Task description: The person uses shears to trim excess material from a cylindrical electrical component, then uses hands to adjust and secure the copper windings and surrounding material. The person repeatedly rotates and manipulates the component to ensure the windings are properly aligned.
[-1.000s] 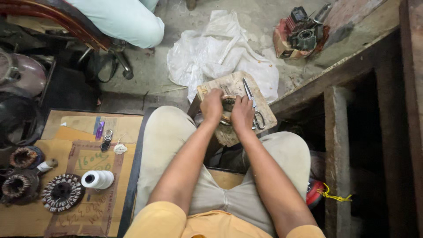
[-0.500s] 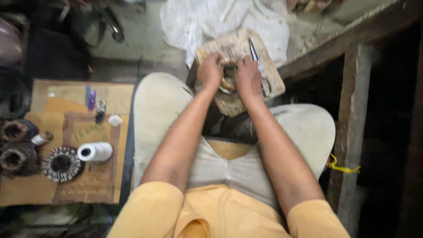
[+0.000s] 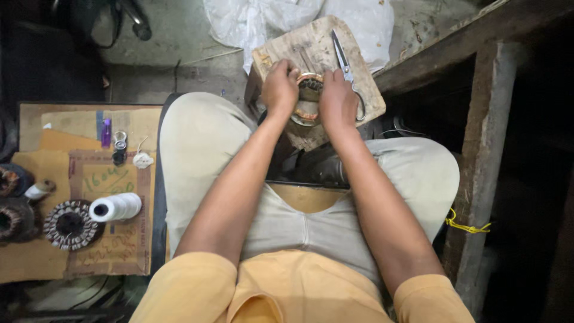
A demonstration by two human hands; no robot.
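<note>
You are gripping the copper-wound stator [image 3: 308,98] with left hand [image 3: 280,90] and right hand [image 3: 338,101] closed on its sides, on the wooden block [image 3: 281,60] beyond your knees. Winding appears unfinished, though fingers are hiding detail; scissors [image 3: 347,66] are lying just right, untouched.

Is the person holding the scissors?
No, the scissors lie on the wooden block beside the right hand, which grips the round coil with the left hand.

Both hands — left hand [image 3: 280,90], right hand [image 3: 338,103] — cover most of the wound coil [image 3: 308,96]; the white plastic sheet [image 3: 263,24] runs off the top edge — dark shelves unreadable.
</note>
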